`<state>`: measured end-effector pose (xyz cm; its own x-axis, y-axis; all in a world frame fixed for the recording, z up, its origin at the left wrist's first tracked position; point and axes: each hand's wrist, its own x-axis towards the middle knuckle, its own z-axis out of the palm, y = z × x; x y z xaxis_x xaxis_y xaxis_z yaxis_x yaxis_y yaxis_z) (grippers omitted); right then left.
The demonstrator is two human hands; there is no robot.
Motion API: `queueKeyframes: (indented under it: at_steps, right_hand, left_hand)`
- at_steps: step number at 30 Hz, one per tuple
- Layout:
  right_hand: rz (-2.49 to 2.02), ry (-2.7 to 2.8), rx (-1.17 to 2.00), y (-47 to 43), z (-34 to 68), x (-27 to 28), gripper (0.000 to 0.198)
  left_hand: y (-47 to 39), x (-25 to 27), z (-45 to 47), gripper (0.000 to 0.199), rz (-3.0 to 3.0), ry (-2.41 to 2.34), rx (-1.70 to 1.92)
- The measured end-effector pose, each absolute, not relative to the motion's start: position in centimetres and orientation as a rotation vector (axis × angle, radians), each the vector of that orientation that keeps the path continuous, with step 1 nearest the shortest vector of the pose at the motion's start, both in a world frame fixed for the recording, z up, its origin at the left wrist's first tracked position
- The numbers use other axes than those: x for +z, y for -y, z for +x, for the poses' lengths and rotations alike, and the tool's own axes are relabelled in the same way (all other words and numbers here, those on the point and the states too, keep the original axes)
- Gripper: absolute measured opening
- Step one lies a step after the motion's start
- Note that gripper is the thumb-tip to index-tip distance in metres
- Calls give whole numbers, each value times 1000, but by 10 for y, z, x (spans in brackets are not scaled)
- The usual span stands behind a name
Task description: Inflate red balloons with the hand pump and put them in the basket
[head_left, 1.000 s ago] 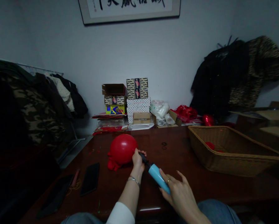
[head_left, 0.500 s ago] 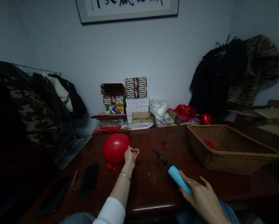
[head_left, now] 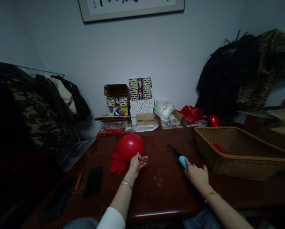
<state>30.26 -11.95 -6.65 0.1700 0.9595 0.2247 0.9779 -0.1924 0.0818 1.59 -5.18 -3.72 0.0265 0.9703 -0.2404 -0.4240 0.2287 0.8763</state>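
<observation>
At the dark table (head_left: pixel 173 194), left fingers (head_left: pixel 143 158) pinch a red balloon (head_left: pixel 130 145).

One camera sits on the person's head and looks forward and down across the table (head_left: pixel 173 198) at the bottom of the frame. The left hand (head_left: pixel 135 164), just below the middle, and the right hand (head_left: pixel 197 175), lower right, are close; the wall (head_left: pixel 180 60) up top is farther away.
</observation>
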Motion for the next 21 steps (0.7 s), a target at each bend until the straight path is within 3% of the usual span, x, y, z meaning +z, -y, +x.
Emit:
queueKeyframes:
  at_steps: [15, 21]
  right_hand:
    - [-2391, 1993, -346, 112, 303, -85, 53]
    - [-2359, 1907, -524, 113, 296, -85, 63]
  left_hand:
    - [71, -51, -10, 38, 924, -1127, 1031]
    - [76, -52, -22, 38, 970, -1123, 994]
